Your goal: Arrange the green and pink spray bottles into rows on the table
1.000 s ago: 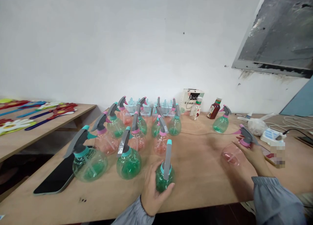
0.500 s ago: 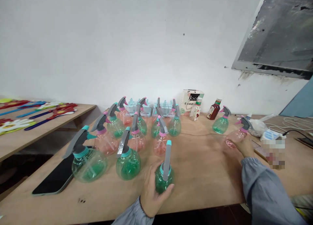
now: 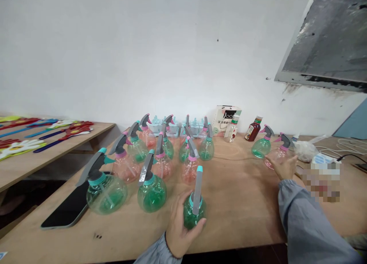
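Note:
My left hand [image 3: 182, 227] is wrapped round a round green spray bottle [image 3: 195, 212] with a grey trigger head and turquoise collar, near the table's front edge. My right hand [image 3: 283, 166] reaches to the right side, its thumb and fingers spread apart around a pink spray bottle [image 3: 278, 154]. That bottle stands upright on the table, partly hidden behind the hand. Just left of it is another green spray bottle [image 3: 261, 146]. Several more green and pink spray bottles [image 3: 151, 193] are grouped at the left and middle of the table.
A black phone [image 3: 67, 206] lies at the left. Along the wall stand light blue trays [image 3: 172, 129], a printed box [image 3: 222, 117], a small clear bottle [image 3: 233, 128] and a dark red bottle [image 3: 253, 128]. Cables [image 3: 348, 145] and a plastic bag [image 3: 305, 151] are at the right.
The pink bottle at the right has gone from tilted to upright, beside the green one. My right hand's fingers have spread away from it. My left hand keeps its grip.

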The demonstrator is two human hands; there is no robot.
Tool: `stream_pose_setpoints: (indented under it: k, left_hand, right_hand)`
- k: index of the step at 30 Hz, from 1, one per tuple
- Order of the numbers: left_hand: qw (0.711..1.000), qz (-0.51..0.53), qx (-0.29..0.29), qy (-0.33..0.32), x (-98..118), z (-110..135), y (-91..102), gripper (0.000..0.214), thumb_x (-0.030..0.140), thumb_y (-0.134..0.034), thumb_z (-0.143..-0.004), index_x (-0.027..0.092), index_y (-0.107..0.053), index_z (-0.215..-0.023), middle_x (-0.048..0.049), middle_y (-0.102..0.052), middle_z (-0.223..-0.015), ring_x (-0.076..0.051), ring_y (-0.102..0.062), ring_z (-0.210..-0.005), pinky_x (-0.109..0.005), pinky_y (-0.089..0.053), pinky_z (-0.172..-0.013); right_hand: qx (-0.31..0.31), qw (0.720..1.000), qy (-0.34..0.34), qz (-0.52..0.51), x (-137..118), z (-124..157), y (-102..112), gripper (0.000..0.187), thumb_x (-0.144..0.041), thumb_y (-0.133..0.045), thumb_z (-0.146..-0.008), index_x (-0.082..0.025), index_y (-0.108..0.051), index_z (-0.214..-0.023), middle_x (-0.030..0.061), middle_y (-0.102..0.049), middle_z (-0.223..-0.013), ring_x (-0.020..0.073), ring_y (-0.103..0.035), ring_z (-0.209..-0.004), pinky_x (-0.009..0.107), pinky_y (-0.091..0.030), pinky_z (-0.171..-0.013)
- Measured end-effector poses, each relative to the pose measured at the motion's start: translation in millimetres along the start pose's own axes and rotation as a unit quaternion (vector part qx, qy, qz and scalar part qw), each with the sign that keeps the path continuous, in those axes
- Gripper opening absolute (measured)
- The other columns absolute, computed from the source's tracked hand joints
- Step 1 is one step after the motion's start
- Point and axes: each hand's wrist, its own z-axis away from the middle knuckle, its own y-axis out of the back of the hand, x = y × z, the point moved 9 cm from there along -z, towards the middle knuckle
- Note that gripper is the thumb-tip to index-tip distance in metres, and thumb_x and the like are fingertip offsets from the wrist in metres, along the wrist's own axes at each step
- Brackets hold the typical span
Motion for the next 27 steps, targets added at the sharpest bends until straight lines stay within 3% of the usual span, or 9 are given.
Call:
stream_pose_setpoints:
  k: [2, 5, 7, 10, 12, 15, 19, 23, 27]
  left_hand:
    - [1.0, 0.003, 0.002, -0.003, 1, 0, 0.1, 0.066, 0.034, -0.074, -0.088, 0.025, -0.051, -0.148, -0.0151, -0.072, -0.13, -0.033, -0.072, -0.119, -0.054, -0.063, -0.101]
    - [1.0, 0.009, 0.001, 0.002, 0, 0, -0.6, 0.066, 0.033, -0.076, -0.087, 0.026, -0.052, -0.148, -0.0149, -0.072, -0.13, -0.033, -0.072, -0.12, -0.054, -0.062, -0.102]
    - [1.0, 0.013, 0.001, 0.006, -1, 0, -0.8, 0.066, 0.033, -0.076, -0.086, 0.026, -0.053, -0.148, -0.015, -0.072, -0.13, -0.033, -0.071, -0.12, -0.054, -0.062, -0.102]
    - [1.0, 0.016, 0.005, 0.002, 1, -1, -0.3, 0.065, 0.034, -0.075, -0.088, 0.025, -0.052, -0.148, -0.0152, -0.071, -0.13, -0.033, -0.072, -0.12, -0.053, -0.062, -0.102]
    - [1.0, 0.012, 0.008, -0.005, 2, -1, 0.4, 0.064, 0.034, -0.074, -0.089, 0.025, -0.052, -0.148, -0.0146, -0.072, -0.13, -0.032, -0.072, -0.12, -0.053, -0.062, -0.102]
    - [1.0, 0.01, 0.012, -0.008, 2, -1, 1.2, 0.065, 0.035, -0.075, -0.088, 0.026, -0.051, -0.148, -0.0143, -0.072, -0.129, -0.033, -0.072, -0.119, -0.054, -0.062, -0.1]
    - [1.0, 0.014, 0.001, 0.006, -2, 1, -1.1, 0.069, 0.035, -0.079, -0.085, 0.026, -0.053, -0.148, -0.0148, -0.072, -0.129, -0.034, -0.072, -0.118, -0.056, -0.062, -0.101]
    - [1.0, 0.011, -0.001, 0.021, -5, 2, -1.7, 0.069, 0.035, -0.08, -0.083, 0.025, -0.055, -0.146, -0.0145, -0.072, -0.129, -0.034, -0.072, -0.118, -0.055, -0.063, -0.101]
    - [1.0, 0.012, 0.0, -0.001, 2, -1, 0.9, 0.067, 0.034, -0.078, -0.086, 0.026, -0.053, -0.147, -0.0144, -0.072, -0.13, -0.033, -0.072, -0.119, -0.053, -0.063, -0.101]
  right_hand:
    - [0.07, 0.997, 0.001, 0.015, -9, 27, 8, 0.117, -0.082, -0.077, -0.07, -0.01, -0.037, -0.152, 0.0408, -0.032, -0.162, 0.0604, -0.024, -0.157, 0.07, -0.017, -0.127]
    - [0.092, 0.988, 0.115, -0.046, -59, 72, 3, 0.087, -0.078, -0.064, -0.084, -0.02, -0.044, -0.145, 0.0249, -0.046, -0.154, 0.049, -0.039, -0.152, 0.071, -0.029, -0.125]
    - [0.029, 0.979, 0.175, -0.097, -101, 96, -15, 0.068, -0.068, -0.066, -0.088, -0.021, -0.051, -0.135, 0.0185, -0.055, -0.142, 0.0426, -0.05, -0.142, 0.069, -0.038, -0.121]
    - [-0.14, 0.958, 0.198, -0.156, -160, 118, -66, 0.053, -0.06, -0.067, -0.092, -0.023, -0.058, -0.128, 0.0148, -0.064, -0.128, 0.0367, -0.061, -0.128, 0.064, -0.045, -0.117]
    - [-0.213, 0.947, 0.155, -0.186, -186, 121, -105, 0.063, -0.065, -0.071, -0.087, -0.023, -0.056, -0.132, 0.0154, -0.064, -0.133, 0.037, -0.06, -0.13, 0.063, -0.045, -0.117]
    - [-0.294, 0.924, 0.082, -0.232, -214, 117, -167, 0.091, -0.075, -0.081, -0.07, -0.024, -0.049, -0.138, 0.018, -0.054, -0.15, 0.0381, -0.051, -0.145, 0.061, -0.038, -0.125]
    - [-0.312, 0.902, 0.04, -0.296, -244, 108, -219, 0.106, -0.078, -0.085, -0.061, -0.021, -0.045, -0.141, 0.0225, -0.05, -0.157, 0.0358, -0.05, -0.148, 0.054, -0.04, -0.126]
    - [-0.334, 0.883, -0.014, -0.33, -252, 112, -237, 0.097, -0.077, -0.085, -0.06, -0.024, -0.049, -0.132, 0.018, -0.067, -0.136, 0.0319, -0.068, -0.121, 0.053, -0.055, -0.108]
    - [-0.369, 0.868, -0.001, -0.333, -244, 122, -214, 0.095, -0.075, -0.085, -0.059, -0.027, -0.051, -0.133, 0.0052, -0.071, -0.103, 0.0256, -0.069, -0.091, 0.045, -0.061, -0.086]
